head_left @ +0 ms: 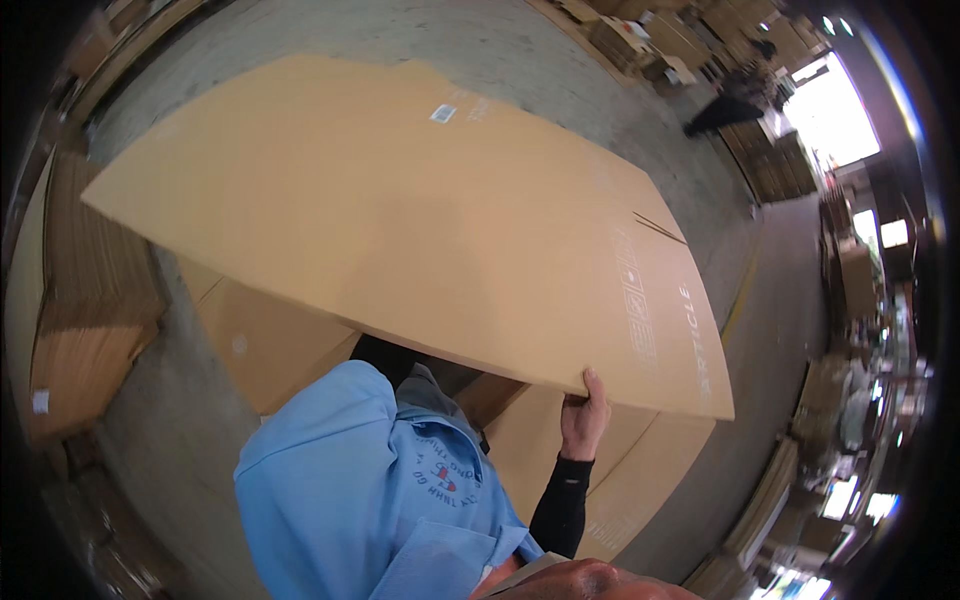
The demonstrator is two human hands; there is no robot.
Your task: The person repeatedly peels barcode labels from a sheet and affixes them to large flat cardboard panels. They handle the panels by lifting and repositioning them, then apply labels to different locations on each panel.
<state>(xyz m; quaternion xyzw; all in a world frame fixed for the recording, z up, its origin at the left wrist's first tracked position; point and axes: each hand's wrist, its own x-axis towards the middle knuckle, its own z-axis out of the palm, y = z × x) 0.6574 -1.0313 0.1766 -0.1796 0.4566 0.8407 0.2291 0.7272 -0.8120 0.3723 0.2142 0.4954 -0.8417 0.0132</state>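
A large flat brown cardboard sheet (400, 220) spreads across the middle of the view, tilted, with a small white label and pale print on its face. My right hand (585, 415) grips its near edge, thumb on the upper face and the other fingers hidden underneath. My left arm, in a blue sleeve with black at the wrist end, reaches in under the same edge; the sheet hides the left hand. Below the sheet, more folded cardboard (270, 335) shows on the left, and another cardboard panel (650, 450) shows under its right end.
A tall stack of flat cardboard (95, 270) stands at the left. At the far right, a person (740, 90) in dark clothes is beside more stacked cardboard (770, 165). Grey concrete floor (330, 35) with a yellow line surrounds the sheet. Crowded stacks line the right edge.
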